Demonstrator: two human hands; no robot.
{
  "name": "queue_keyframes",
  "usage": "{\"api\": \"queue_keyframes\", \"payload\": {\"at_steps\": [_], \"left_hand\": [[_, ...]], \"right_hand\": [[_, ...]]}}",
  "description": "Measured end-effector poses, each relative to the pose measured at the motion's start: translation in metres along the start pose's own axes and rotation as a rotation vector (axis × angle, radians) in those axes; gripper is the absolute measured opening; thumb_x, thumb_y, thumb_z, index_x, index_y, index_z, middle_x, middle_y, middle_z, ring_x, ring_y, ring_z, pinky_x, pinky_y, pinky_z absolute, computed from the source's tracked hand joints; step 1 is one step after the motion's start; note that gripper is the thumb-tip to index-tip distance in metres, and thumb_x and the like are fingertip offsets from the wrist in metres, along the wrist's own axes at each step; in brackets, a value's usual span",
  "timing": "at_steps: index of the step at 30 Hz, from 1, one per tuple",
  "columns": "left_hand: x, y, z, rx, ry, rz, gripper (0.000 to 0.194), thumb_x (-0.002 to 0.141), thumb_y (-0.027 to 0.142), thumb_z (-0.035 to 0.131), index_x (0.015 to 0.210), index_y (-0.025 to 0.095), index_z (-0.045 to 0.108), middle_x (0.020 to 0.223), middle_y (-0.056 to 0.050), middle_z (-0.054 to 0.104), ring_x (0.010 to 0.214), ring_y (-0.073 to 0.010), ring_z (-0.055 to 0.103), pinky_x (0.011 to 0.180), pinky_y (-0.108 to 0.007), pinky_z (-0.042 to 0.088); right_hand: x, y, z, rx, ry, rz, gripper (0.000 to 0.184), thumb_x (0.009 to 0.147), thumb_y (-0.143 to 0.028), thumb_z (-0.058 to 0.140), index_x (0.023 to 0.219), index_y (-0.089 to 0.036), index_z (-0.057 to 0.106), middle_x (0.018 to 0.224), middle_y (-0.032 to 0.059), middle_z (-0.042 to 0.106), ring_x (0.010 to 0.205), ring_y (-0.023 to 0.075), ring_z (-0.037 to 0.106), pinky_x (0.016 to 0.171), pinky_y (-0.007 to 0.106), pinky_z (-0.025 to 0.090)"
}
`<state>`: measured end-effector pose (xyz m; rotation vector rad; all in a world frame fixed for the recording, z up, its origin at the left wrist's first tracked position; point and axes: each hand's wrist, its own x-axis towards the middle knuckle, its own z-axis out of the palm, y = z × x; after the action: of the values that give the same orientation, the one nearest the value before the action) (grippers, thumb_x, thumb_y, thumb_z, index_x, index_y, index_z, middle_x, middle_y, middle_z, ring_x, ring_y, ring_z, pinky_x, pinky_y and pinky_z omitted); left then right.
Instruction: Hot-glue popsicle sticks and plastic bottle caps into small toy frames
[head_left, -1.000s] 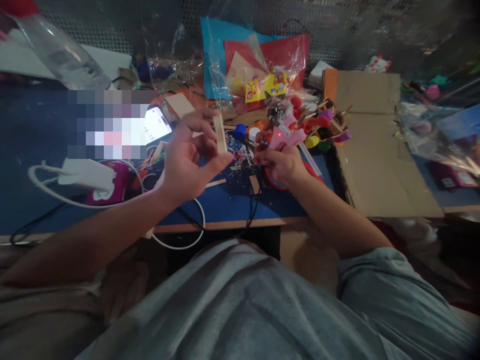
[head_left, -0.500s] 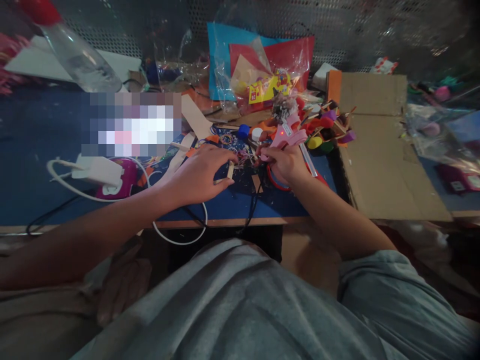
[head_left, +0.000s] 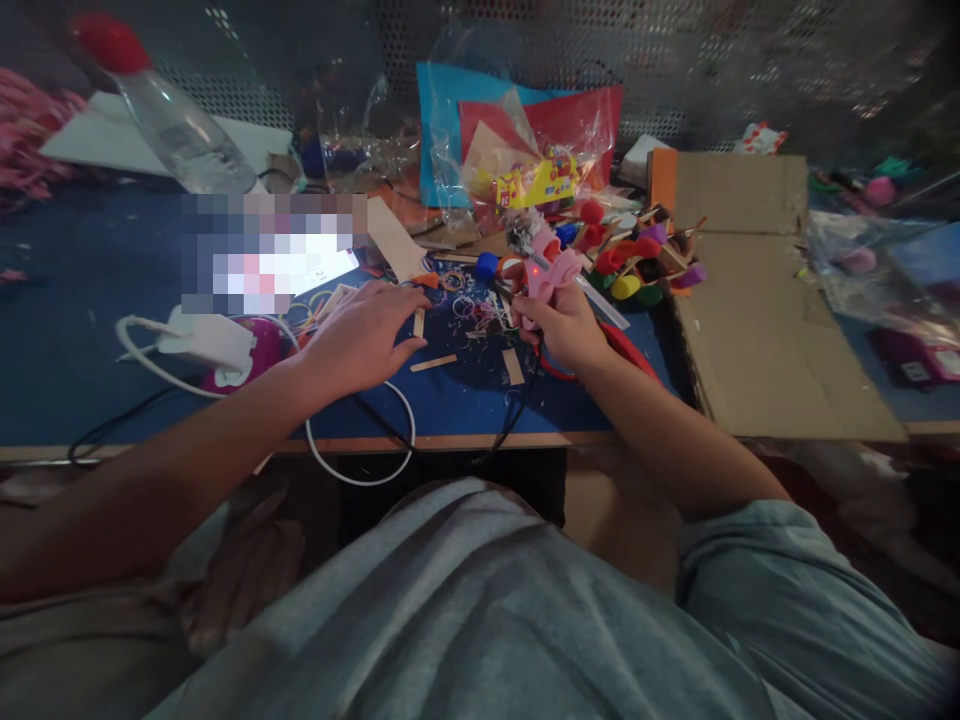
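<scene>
My left hand (head_left: 371, 335) is over the blue table, its thumb and forefinger closed at the two ends of a short wooden craft stick (head_left: 419, 322). Another flat craft stick (head_left: 433, 363) lies on the table just right of my left thumb. My right hand (head_left: 566, 325) is wrapped around a pink hot glue gun (head_left: 553, 272) with a small red light glowing on its body. Its nozzle is hard to make out. Between the hands are loose thread-like scraps (head_left: 480, 315) and a small tan card piece (head_left: 513, 366).
A white cable (head_left: 412, 420) loops over the table's front edge. Left are a white plug adapter (head_left: 206, 338), a lit phone (head_left: 326, 262) and a red-capped bottle (head_left: 184, 130). Colourful caps (head_left: 626, 287) cluster right, beside a cardboard sheet (head_left: 757, 330). A plastic bag (head_left: 536, 185) stands behind.
My left hand has moved left with the short craft stick, uncovering the other stick on the table. My right hand and the glue gun have shifted slightly left.
</scene>
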<state>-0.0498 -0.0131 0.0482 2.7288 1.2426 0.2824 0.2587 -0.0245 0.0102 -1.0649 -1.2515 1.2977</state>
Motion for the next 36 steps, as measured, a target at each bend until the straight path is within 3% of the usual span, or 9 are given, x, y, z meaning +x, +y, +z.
{"api": "queue_keyframes", "payload": {"at_steps": [9, 11, 15, 18, 22, 25, 30, 33, 36], "left_hand": [[0.018, 0.008, 0.009, -0.048, -0.06, 0.052, 0.067, 0.111, 0.049, 0.064, 0.165, 0.01, 0.066, 0.16, -0.025, 0.074, 0.157, -0.0464, 0.066, 0.136, -0.064, 0.053], [0.02, 0.006, 0.013, -0.048, -0.074, 0.057, 0.07, 0.111, 0.05, 0.064, 0.168, 0.009, 0.064, 0.162, -0.026, 0.072, 0.159, -0.0477, 0.064, 0.137, -0.066, 0.052], [0.02, 0.005, 0.015, -0.055, -0.086, 0.047, 0.065, 0.111, 0.049, 0.065, 0.163, 0.01, 0.068, 0.148, -0.027, 0.076, 0.15, -0.0483, 0.069, 0.132, -0.069, 0.057], [0.018, 0.007, 0.013, -0.06, -0.078, 0.038, 0.064, 0.11, 0.045, 0.065, 0.164, 0.011, 0.068, 0.154, -0.027, 0.073, 0.156, -0.0474, 0.066, 0.135, -0.068, 0.056], [0.015, 0.009, 0.01, -0.033, -0.109, 0.018, 0.069, 0.11, 0.042, 0.062, 0.171, 0.01, 0.064, 0.166, -0.025, 0.071, 0.169, -0.0445, 0.058, 0.141, -0.065, 0.053], [0.011, 0.01, 0.007, -0.042, -0.105, 0.04, 0.068, 0.112, 0.041, 0.057, 0.17, 0.006, 0.064, 0.17, -0.025, 0.07, 0.172, -0.0449, 0.056, 0.143, -0.064, 0.05], [-0.001, 0.008, -0.01, -0.008, 0.009, -0.057, 0.061, 0.117, 0.052, 0.052, 0.16, 0.014, 0.072, 0.162, -0.022, 0.076, 0.154, -0.0457, 0.07, 0.135, -0.067, 0.054], [-0.009, 0.001, -0.026, 0.188, 0.005, -0.19, 0.053, 0.12, 0.042, 0.044, 0.153, 0.015, 0.075, 0.142, -0.024, 0.078, 0.139, -0.0465, 0.071, 0.121, -0.066, 0.058], [-0.016, -0.007, -0.04, 0.28, -0.029, -0.262, 0.045, 0.12, 0.032, 0.04, 0.146, 0.02, 0.074, 0.127, -0.017, 0.074, 0.127, -0.0403, 0.068, 0.112, -0.062, 0.057]], "right_hand": [[-0.001, 0.005, -0.006, -0.178, -0.007, -0.112, 0.058, 0.092, -0.077, 0.087, 0.124, -0.03, 0.075, 0.097, 0.0023, 0.065, 0.071, 0.0164, 0.051, 0.06, 0.035, 0.043], [-0.001, 0.005, -0.007, -0.17, -0.015, -0.127, 0.054, 0.093, -0.072, 0.089, 0.124, -0.03, 0.075, 0.098, 0.0032, 0.066, 0.074, 0.0179, 0.053, 0.063, 0.036, 0.046], [0.002, 0.004, -0.008, -0.178, 0.005, -0.116, 0.048, 0.086, -0.045, 0.092, 0.129, -0.03, 0.075, 0.107, 0.0065, 0.066, 0.088, 0.023, 0.06, 0.067, 0.038, 0.055], [0.002, 0.001, -0.008, -0.185, 0.005, -0.077, 0.049, 0.085, -0.036, 0.087, 0.132, -0.029, 0.072, 0.108, 0.0065, 0.064, 0.085, 0.0212, 0.056, 0.063, 0.036, 0.051], [-0.001, -0.004, -0.006, -0.126, -0.052, -0.032, 0.045, 0.082, -0.037, 0.083, 0.125, -0.029, 0.07, 0.107, 0.0039, 0.061, 0.071, 0.014, 0.046, 0.056, 0.033, 0.039], [-0.003, -0.007, -0.004, -0.111, -0.046, -0.023, 0.045, 0.079, -0.038, 0.085, 0.121, -0.029, 0.07, 0.105, 0.004, 0.06, 0.073, 0.0153, 0.05, 0.055, 0.033, 0.036], [-0.003, -0.007, 0.001, -0.099, -0.014, -0.018, 0.048, 0.081, -0.05, 0.091, 0.121, -0.032, 0.069, 0.102, 0.0039, 0.06, 0.07, 0.0168, 0.046, 0.055, 0.036, 0.037], [-0.002, -0.005, 0.003, -0.088, 0.037, -0.051, 0.058, 0.079, -0.067, 0.096, 0.117, -0.033, 0.068, 0.108, 0.0048, 0.064, 0.071, 0.0165, 0.047, 0.055, 0.037, 0.039], [0.002, -0.001, 0.002, -0.086, 0.084, -0.096, 0.063, 0.077, -0.075, 0.099, 0.107, -0.032, 0.064, 0.093, 0.001, 0.061, 0.066, 0.0163, 0.046, 0.057, 0.038, 0.042]]}}
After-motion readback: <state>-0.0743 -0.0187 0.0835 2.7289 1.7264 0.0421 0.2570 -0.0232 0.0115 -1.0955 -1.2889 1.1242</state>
